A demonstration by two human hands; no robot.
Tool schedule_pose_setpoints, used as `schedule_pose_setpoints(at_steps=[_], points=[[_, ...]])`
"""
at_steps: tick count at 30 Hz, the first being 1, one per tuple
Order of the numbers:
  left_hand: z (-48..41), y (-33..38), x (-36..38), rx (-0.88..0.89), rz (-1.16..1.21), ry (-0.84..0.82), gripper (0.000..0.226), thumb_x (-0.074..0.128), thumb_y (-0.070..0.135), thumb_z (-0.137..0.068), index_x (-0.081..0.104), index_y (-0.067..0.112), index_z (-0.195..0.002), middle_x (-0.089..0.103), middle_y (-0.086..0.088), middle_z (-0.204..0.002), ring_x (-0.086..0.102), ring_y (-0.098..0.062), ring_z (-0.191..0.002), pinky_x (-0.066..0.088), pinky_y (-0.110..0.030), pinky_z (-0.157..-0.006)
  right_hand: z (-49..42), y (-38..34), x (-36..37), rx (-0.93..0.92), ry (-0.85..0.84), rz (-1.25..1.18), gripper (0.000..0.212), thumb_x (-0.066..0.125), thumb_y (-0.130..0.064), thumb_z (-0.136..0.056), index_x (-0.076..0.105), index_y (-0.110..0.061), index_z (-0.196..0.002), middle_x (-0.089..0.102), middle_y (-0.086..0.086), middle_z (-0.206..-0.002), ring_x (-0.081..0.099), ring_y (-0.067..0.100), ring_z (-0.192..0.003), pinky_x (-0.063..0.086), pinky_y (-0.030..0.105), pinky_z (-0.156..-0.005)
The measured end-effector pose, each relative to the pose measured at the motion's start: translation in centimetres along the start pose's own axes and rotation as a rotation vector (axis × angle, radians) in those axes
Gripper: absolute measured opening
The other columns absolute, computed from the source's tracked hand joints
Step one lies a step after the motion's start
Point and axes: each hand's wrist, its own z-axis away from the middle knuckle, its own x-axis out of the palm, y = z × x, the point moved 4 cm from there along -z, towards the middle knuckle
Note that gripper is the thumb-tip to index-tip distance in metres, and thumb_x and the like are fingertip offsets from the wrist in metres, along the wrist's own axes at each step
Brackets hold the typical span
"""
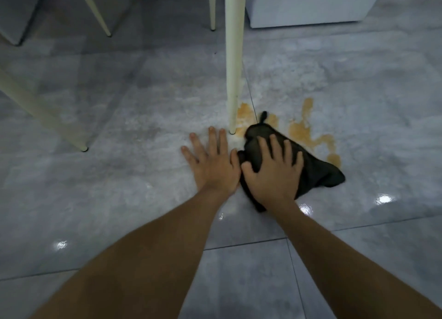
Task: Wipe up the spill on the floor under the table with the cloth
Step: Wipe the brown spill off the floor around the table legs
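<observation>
**Right hand flat on cloth at the spill, left hand braced on floor**

My right hand (272,175) is just right of frame centre, fingers (275,146) spread and pressed flat on top of the dark cloth (318,172). It's a flat press, nothing pinched or gripped. The cloth is bunched on the grey tiled floor (95,199), and one corner points up toward the cream table leg (234,55). The orange-brown spill (301,132) sits directly above and right of the cloth, touching its upper edge; a smaller patch lies at the foot of that leg. My left hand (212,165) is at frame centre, open, palm down on bare floor, thumb beside the cloth's left edge. More cream legs stand in the upper left. A white box (311,5) is at upper right.
</observation>
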Motion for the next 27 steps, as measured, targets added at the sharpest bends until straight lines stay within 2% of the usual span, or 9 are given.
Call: schedule_pose_setpoints(at_steps=[4,7,10,12,14,17,20,23,27], points=[[0.1,-0.4,0.3,0.005,-0.002,0.024,0.068,0.008,0.056,-0.1,-0.007,0.028,-0.16,-0.01,0.003,-0.17,-0.017,-0.044,-0.151,-0.008,-0.068,-0.117,1.6,2.3,-0.1,-0.069,0.019,-0.006,0.071,0.038,-0.064,-0.086,0.04,-0.035,-0.151,0.036,0.0,-0.162,0.025,0.031,-0.151,0.013,0.057,-0.121],[0.0,-0.3,0.3,-0.004,-0.002,0.021,0.068,0.008,0.056,-0.1,-0.008,0.029,-0.16,-0.011,0.003,-0.17,-0.019,-0.043,-0.151,-0.008,-0.068,-0.117,-2.7,4.2,-0.9,0.031,0.01,0.029,0.075,0.034,-0.067,-0.087,0.037,-0.033,-0.153,0.033,0.001,-0.163,0.023,0.033,-0.15,0.013,0.059,-0.121],[0.0,-0.1,0.4,-0.006,-0.015,0.029,0.068,0.007,0.056,-0.099,-0.009,0.029,-0.16,-0.012,0.003,-0.17,-0.02,-0.044,-0.151,-0.009,-0.068,-0.116,-9.5,2.6,-1.2,0.141,0.014,-0.016,0.079,0.032,-0.071,-0.086,0.034,-0.032,-0.155,0.028,0.001,-0.165,0.019,0.034,-0.151,0.008,0.059,-0.121],[-0.2,-0.3,0.5,-0.003,-0.013,0.026,0.068,0.005,0.056,-0.099,-0.01,0.029,-0.16,-0.013,0.003,-0.169,-0.02,-0.044,-0.15,-0.01,-0.068,-0.116,-12.1,-0.6,-0.6,0.077,-0.002,-0.032,0.078,0.032,-0.071,-0.087,0.032,-0.033,-0.155,0.027,0.0,-0.166,0.017,0.034,-0.152,0.005,0.059,-0.122],[-0.2,-0.4,0.6,0.009,-0.011,0.027,0.068,0.005,0.057,-0.099,-0.011,0.029,-0.16,-0.014,0.003,-0.169,-0.021,-0.044,-0.15,-0.009,-0.068,-0.116,-12.1,-2.9,0.0,-0.082,-0.037,-0.018,0.075,0.031,-0.069,-0.088,0.03,-0.035,-0.155,0.027,-0.002,-0.166,0.017,0.031,-0.153,0.005,0.057,-0.123],[0.0,-0.5,0.4,0.018,0.004,0.021,0.067,0.007,0.056,-0.1,-0.01,0.03,-0.16,-0.014,0.004,-0.169,-0.022,-0.042,-0.151,-0.008,-0.067,-0.117,-9.3,-0.1,-0.4,-0.189,-0.004,0.0,0.073,0.031,-0.066,-0.087,0.037,-0.035,-0.152,0.033,-0.002,-0.163,0.024,0.028,-0.151,0.011,0.055,-0.123],[0.1,-0.3,0.3,0.021,0.016,0.033,0.067,0.008,0.055,-0.101,-0.008,0.028,-0.16,-0.013,0.003,-0.169,-0.022,-0.043,-0.15,-0.008,-0.068,-0.117,-9.7,4.1,-1.4,-0.093,-0.017,0.028,0.07,0.032,-0.065,-0.088,0.036,-0.036,-0.152,0.031,-0.004,-0.164,0.023,0.028,-0.151,0.011,0.054,-0.122],[0.0,-0.2,0.5,0.02,0.002,0.037,0.068,0.005,0.055,-0.1,-0.01,0.027,-0.16,-0.013,0.001,-0.169,-0.021,-0.045,-0.15,-0.008,-0.069,-0.116,-14.2,3.0,-1.6,-0.028,-0.054,-0.015,0.066,0.036,-0.063,-0.093,0.033,-0.037,-0.154,0.024,-0.007,-0.166,0.017,0.027,-0.153,0.007,0.057,-0.122],[-0.1,-0.3,0.4,0.023,-0.007,0.02,0.069,0.006,0.055,-0.1,-0.01,0.025,-0.16,-0.013,0.0,-0.169,-0.021,-0.045,-0.15,-0.008,-0.069,-0.116,-16.5,-3.8,-1.2,-0.366,-0.197,-0.054,0.068,0.029,-0.066,-0.089,0.029,-0.044,-0.153,0.023,-0.014,-0.166,0.014,0.023,-0.153,0.004,0.056,-0.121]])
